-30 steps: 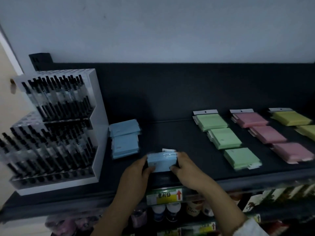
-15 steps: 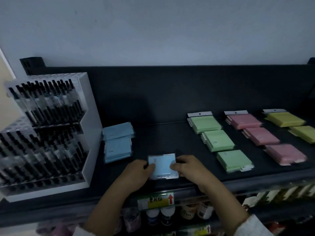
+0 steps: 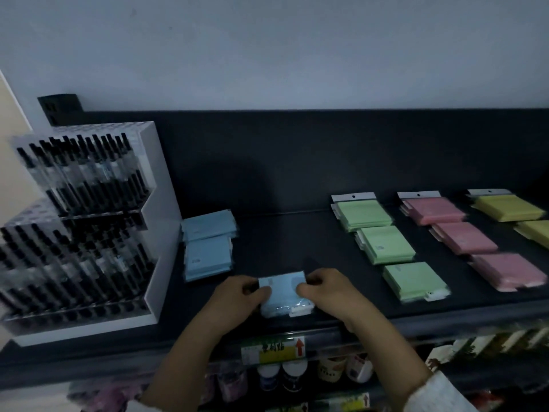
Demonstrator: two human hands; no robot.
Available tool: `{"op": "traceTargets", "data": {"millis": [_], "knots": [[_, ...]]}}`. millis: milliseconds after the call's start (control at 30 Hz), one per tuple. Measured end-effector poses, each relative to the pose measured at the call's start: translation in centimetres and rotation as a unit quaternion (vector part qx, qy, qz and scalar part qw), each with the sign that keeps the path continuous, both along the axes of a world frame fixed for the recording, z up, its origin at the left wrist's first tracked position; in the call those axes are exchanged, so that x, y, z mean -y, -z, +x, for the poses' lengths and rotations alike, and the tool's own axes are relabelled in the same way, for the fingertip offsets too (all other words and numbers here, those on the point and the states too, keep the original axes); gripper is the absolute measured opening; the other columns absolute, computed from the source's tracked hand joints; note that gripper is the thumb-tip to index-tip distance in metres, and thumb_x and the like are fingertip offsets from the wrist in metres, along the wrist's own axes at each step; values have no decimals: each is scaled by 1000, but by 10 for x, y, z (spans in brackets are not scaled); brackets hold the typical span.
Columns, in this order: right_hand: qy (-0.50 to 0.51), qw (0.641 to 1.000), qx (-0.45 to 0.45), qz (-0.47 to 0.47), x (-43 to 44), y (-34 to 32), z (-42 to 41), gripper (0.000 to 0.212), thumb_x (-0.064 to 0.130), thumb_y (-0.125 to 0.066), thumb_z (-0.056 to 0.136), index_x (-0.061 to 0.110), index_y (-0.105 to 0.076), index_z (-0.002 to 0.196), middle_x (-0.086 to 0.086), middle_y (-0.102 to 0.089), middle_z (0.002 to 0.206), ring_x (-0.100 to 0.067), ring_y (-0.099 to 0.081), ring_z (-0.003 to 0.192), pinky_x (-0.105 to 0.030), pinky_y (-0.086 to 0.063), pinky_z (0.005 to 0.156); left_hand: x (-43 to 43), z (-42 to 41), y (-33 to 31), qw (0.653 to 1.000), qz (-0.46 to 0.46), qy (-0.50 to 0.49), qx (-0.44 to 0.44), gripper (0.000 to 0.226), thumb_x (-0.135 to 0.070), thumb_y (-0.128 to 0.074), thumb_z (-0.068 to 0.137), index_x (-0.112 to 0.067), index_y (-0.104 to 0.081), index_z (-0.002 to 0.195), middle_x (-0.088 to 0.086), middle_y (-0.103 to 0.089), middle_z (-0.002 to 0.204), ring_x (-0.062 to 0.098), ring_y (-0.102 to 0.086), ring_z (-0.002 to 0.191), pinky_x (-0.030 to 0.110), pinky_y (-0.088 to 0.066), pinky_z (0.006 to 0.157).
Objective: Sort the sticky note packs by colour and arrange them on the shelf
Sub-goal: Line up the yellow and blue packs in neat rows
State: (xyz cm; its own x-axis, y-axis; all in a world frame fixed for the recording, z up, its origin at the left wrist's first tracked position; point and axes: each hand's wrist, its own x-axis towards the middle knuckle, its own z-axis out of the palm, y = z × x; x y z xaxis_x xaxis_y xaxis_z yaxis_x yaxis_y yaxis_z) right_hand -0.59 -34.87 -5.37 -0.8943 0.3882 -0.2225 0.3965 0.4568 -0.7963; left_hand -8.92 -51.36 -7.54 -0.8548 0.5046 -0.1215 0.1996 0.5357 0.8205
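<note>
A blue sticky note pack lies near the front of the dark shelf. My left hand pinches its left edge and my right hand pinches its right edge. Its white hang tab points toward me. Two more blue packs lie one behind the other at the left, beside the pen display. Three green packs form a column to the right. Further right runs a column of three pink packs, then yellow packs at the frame's edge.
A white tiered pen display full of black pens fills the shelf's left end. The dark back panel rises behind the packs. Below the front edge hangs a price label, with small bottles on the lower shelf.
The blue pack has been turned between my hands, so its white tab now faces me instead of the back. Both hands keep hold of it at the shelf's front.
</note>
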Motion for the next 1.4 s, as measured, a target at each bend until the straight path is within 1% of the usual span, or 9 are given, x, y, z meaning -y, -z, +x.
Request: {"op": "traceTargets", "data": {"millis": [133,267,467,600,733,900,1033,1267,1400], "knots": [[-3,999,19,-42,-6,-1,-3,27,29,-60,83,7,-66,99,-7,-66,94,-16,-59,82,-30,-47,75,7,1,2,997,-13,-73,-33,65,-55,-56,82,-12,-49,130,2,-64,101,16,-62,90,23,-47,75],[37,999,-26,11,-10,-15,-14,51,32,-59,87,4,-52,128,-10,-57,125,-20,-54,109,-28,-42,87,23,-1,-1,970,24,-151,-187,41,-40,-58,87,-8,-63,111,-3,-62,90,12,-57,87,15,-40,68],[-48,996,-45,52,31,-40,-67,58,30,-60,88,7,-41,138,-7,-49,135,-20,-48,123,-26,-38,99,39,-39,9,938,6,-203,-282,48,-30,-51,92,-9,-42,134,10,-51,131,24,-48,117,34,-41,98],[-89,992,24,-85,59,-43,-95,29,28,-58,89,6,-59,108,-3,-57,97,-12,-56,87,-22,-45,72,37,-51,8,942,70,-235,-229,44,-32,-50,92,-10,-41,129,10,-54,122,25,-54,108,31,-46,85],[-52,988,63,-135,71,-29,-118,30,26,-52,93,8,-53,117,-6,-58,111,-17,-55,96,-27,-48,80,35,-53,16,953,21,-258,-159,63,-40,-44,94,-11,-20,143,12,-41,141,29,-46,122,37,-45,96],[-46,986,87,-137,80,-20,-133,27,14,-40,97,6,-49,122,-2,-55,91,-10,-49,72,-17,-41,54,33,-52,16,953,6,-266,-142,62,-37,-48,93,-8,-24,142,14,-46,136,28,-49,119,31,-43,91],[-37,984,95,-149,79,-23,-137,32,14,-44,97,4,-46,128,-13,-54,126,-18,-51,95,-26,-48,75,37,-53,15,959,79,-239,-130,51,-28,-58,89,-11,-39,133,8,-56,127,21,-56,110,21,-40,80],[-60,980,91,-169,71,-27,-135,41,0,-59,85,1,-49,124,-17,-58,121,-24,-56,100,-29,-50,64,31,-55,0,948,169,-258,-84,63,-11,-75,74,-7,-43,128,9,-59,123,20,-59,104,24,-44,77],[-52,977,63,-196,58,-32,-132,43,-4,-56,82,3,-50,123,-16,-57,120,-28,-57,107,-38,-53,81,17,-53,-19,943,203,-238,-111,52,-2,-77,68,-13,-52,113,2,-60,108,12,-57,90,9,-40,58]]}}
